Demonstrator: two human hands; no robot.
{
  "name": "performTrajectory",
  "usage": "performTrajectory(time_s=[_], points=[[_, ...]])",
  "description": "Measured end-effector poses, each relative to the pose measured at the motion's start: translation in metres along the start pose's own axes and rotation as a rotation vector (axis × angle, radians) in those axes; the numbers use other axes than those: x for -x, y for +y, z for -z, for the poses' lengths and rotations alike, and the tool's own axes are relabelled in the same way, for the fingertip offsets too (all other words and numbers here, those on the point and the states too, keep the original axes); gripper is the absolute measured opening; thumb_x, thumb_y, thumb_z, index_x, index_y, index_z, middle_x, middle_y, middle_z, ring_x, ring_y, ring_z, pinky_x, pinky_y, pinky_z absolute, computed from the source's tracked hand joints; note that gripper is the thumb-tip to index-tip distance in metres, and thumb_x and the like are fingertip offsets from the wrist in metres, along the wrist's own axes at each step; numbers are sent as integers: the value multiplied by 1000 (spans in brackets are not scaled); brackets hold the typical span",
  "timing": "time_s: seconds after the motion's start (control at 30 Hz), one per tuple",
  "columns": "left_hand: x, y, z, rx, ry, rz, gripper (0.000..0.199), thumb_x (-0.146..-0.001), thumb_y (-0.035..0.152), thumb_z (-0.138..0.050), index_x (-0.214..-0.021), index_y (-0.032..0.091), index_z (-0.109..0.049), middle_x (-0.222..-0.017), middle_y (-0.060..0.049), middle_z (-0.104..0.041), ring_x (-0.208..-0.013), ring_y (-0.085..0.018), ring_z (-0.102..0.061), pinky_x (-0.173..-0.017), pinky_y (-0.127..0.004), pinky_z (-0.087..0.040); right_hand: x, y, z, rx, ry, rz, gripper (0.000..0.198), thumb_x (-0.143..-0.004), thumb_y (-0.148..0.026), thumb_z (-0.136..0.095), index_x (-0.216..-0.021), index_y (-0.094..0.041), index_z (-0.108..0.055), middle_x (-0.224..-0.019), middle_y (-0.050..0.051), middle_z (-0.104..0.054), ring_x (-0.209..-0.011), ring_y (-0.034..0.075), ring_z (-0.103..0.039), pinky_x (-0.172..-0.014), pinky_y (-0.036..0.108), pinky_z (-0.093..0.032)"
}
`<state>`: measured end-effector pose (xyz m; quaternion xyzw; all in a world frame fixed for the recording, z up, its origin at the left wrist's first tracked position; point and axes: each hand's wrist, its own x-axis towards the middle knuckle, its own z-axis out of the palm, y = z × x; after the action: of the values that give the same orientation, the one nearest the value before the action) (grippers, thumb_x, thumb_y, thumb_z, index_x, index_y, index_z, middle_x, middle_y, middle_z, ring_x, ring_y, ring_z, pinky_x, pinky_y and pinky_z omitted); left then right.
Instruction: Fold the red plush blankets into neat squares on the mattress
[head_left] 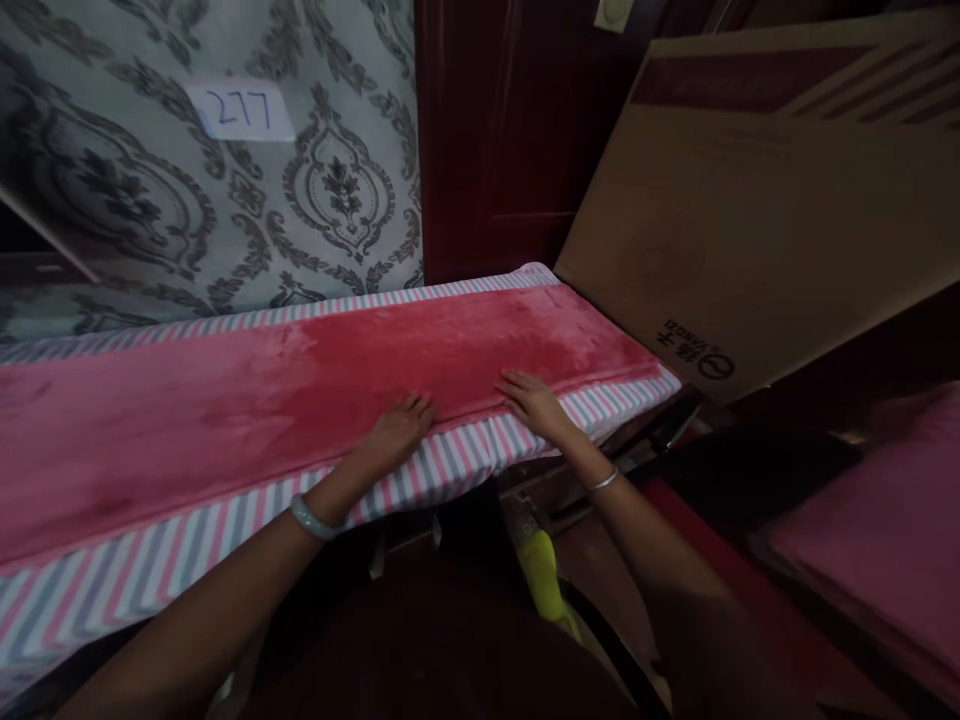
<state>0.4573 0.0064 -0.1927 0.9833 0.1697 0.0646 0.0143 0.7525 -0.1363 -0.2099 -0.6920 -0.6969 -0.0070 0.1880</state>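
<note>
A long red plush cloth [360, 350] lies flat along a narrow surface, over a striped sheet [450, 465] in pink, grey and white. My left hand [401, 432] rests palm down on the cloth near its front edge, a wide bangle on that wrist. To its right, my right hand [531, 402] also lies on the cloth by the front edge, fingers stretched out, a thin bangle at the wrist. Both hands appear flat, with nothing seen in them. The cloth's pile shows darker and lighter patches.
A big cardboard box [750, 200] leans at the right end. Behind stand a patterned wall [337, 190] with a paper marked 277 [241, 110] and a dark red door [495, 140]. Below are a yellow-green object [544, 580] and, lower right, pink fabric [877, 540].
</note>
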Motion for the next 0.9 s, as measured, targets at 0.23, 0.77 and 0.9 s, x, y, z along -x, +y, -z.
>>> performTrajectory(time_s=[0.23,0.77,0.9], points=[[4,24,-4,-7,38,52,49,-93,5,-35,-134,8,-61,-139,-24,-64,-137,-31,-57,-112,-49,-47,4,-13,1,19,76,-64,41,-102,-25,-40,-127,-18,-73,-139,13,-67,-133,25,-59,-114,43,-45],[133,-36,27,-61,61,611,62,-101,46,-48,-158,22,-43,-167,-18,-32,-157,-42,-23,-120,-72,-23,-9,-69,-33,154,-54,-65,57,-101,-49,-43,-156,-34,-47,-166,4,-38,-153,32,-33,-121,62,-28],[149,-30,17,-28,134,530,57,-102,43,-46,-156,25,-45,-164,-13,-40,-155,-36,-31,-122,-66,-26,-3,-67,-33,141,-31,-88,55,-102,-47,-40,-153,-31,-52,-163,6,-43,-151,32,-38,-119,60,-33]])
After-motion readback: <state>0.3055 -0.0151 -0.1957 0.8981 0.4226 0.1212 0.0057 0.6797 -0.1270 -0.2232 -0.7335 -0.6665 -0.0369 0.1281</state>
